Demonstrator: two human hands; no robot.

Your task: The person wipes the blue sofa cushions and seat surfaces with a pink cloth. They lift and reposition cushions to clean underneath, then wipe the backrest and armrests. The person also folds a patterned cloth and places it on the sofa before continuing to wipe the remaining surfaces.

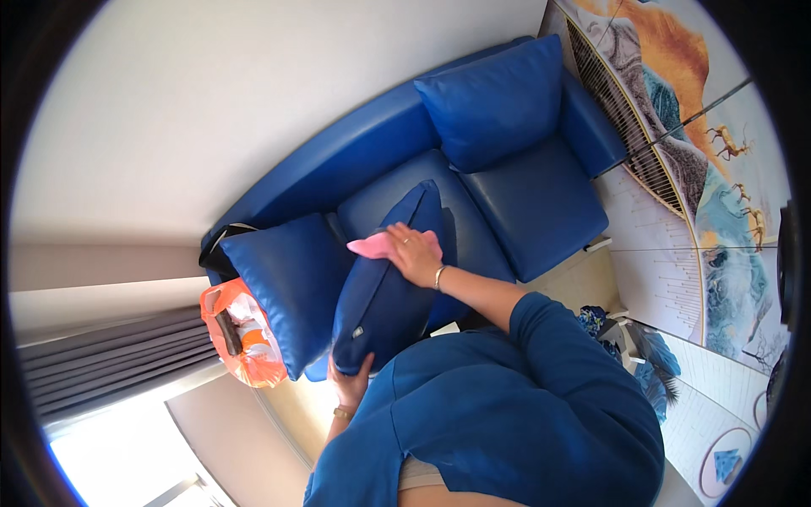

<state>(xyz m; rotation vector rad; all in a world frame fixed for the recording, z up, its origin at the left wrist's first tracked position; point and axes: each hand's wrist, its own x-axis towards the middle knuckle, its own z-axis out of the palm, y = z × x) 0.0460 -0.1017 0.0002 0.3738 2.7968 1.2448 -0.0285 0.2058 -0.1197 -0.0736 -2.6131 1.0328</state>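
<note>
A blue cushion (405, 310) stands tilted on its edge on the sofa seat, its zipped side facing up towards me. My left hand (350, 380) grips its lower corner, near a small white tag. In my right hand (412, 253) is a pink cloth (374, 246), pressed flat against the upper part of the cushion's edge. A second blue cushion (285, 279) leans just to the left of it. The blue leather sofa (380, 146) carries a third blue cushion (500, 101) at its far right end.
An orange plastic bag (215, 317) with mixed contents stands beside the sofa's left end, near a black bag (209, 253). Grey curtains (120, 355) hang by a bright window at lower left. A decorated wall panel (684, 158) borders the right side, with blue leaf-like decorations (652, 380) below.
</note>
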